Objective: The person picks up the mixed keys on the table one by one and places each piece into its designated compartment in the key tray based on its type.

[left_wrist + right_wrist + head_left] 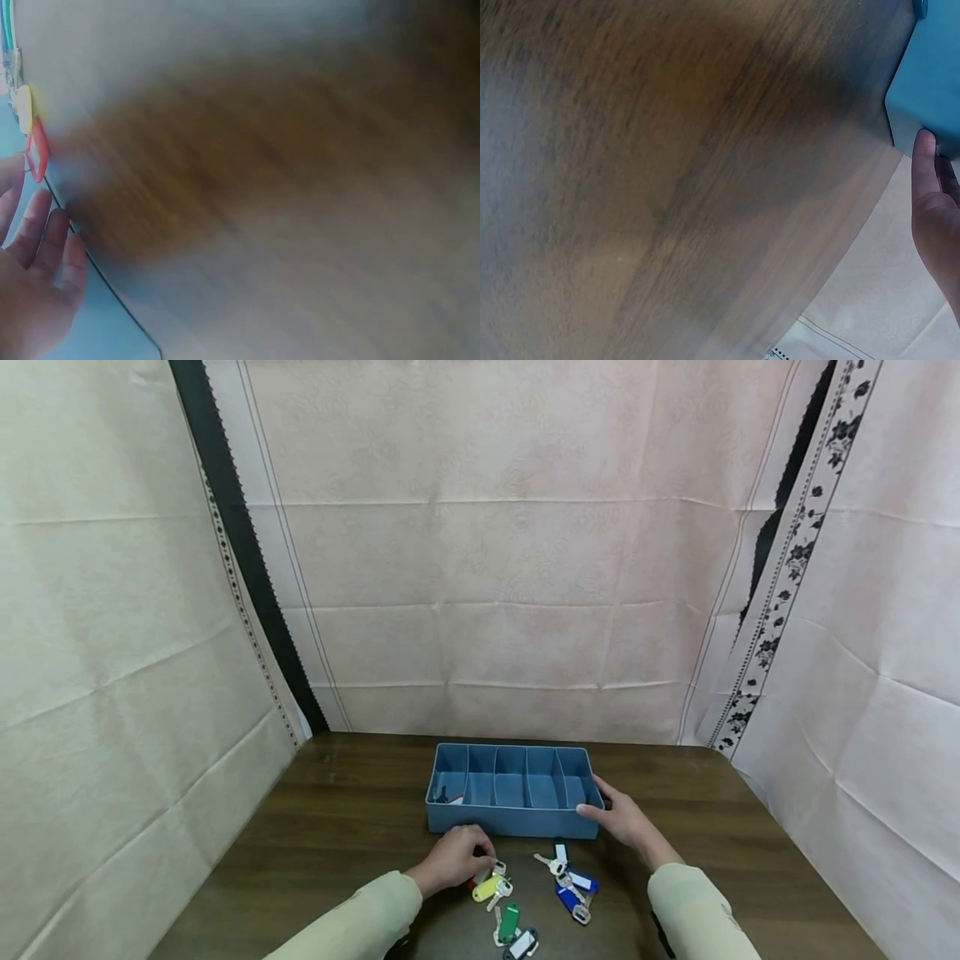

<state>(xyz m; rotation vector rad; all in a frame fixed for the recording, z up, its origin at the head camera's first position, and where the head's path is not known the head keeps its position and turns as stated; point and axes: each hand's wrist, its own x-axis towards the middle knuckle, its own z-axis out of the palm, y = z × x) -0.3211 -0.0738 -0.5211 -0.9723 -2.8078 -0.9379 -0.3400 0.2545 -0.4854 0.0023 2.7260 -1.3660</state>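
A blue divided box (512, 821) stands on the table, its row of compartments facing up. At its right end my right hand (628, 820) grips the front corner, thumb at the front rim and fingers along the side. Just in front of the box my left hand (456, 860) pinches a red key tag (36, 150) at its edge, the other fingers loosely bent. The hand mostly hides this tag in the head view. Right beside it lies a yellow key tag (487, 888) with keys. Something small and dark (442, 796) sits in the leftmost compartment.
Blue key tags (572, 902) with keys lie right of the yellow one. Nearer to me are a green key tag (508, 923) and a dark-rimmed tag (521, 945). Pale cloth (480, 568) hangs behind the brown table (360, 827) and on both sides.
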